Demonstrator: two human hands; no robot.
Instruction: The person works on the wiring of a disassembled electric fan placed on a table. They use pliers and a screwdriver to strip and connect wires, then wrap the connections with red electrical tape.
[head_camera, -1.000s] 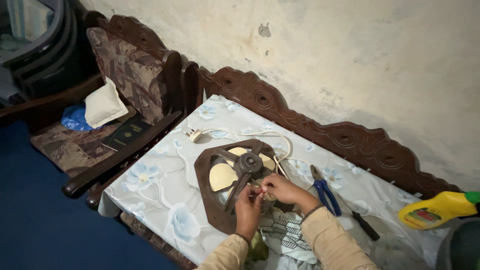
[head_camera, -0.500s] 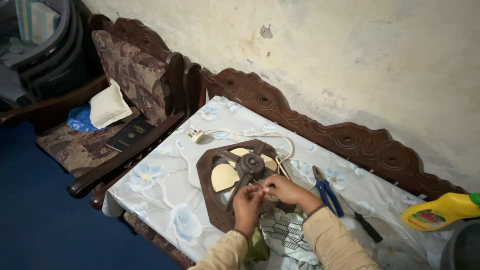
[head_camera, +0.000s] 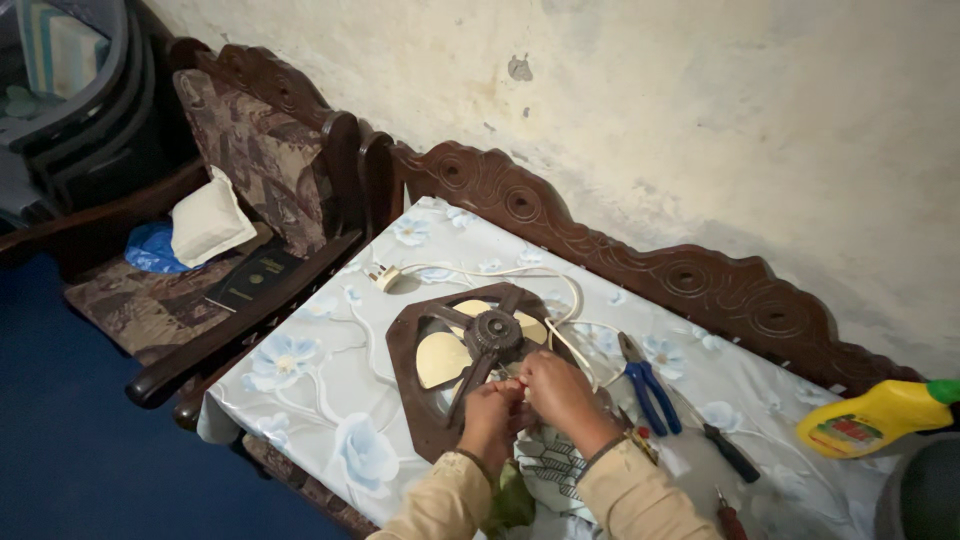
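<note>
Brown fan frame (head_camera: 420, 340), blue-handled pliers (head_camera: 652, 388), yellow bottle (head_camera: 872, 418), blue-flowered cloth (head_camera: 300, 370)

Left hand (head_camera: 492, 412) and right hand (head_camera: 555, 392) pressed together at lower centre of the frame, fingers curled and pinched, knuckles up, both forearms in tan sleeves rising from the bottom edge

Both hands (head_camera: 530, 400) pinching wire at brown fan frame (head_camera: 420, 330).

The fan (head_camera: 470, 350) lies on the table (head_camera: 300, 370), both hands (head_camera: 530, 400) at its near edge. Pliers (head_camera: 648, 382) lie right of it, a bottle (head_camera: 875, 418) farther right, an armchair (head_camera: 230, 220) left.
</note>
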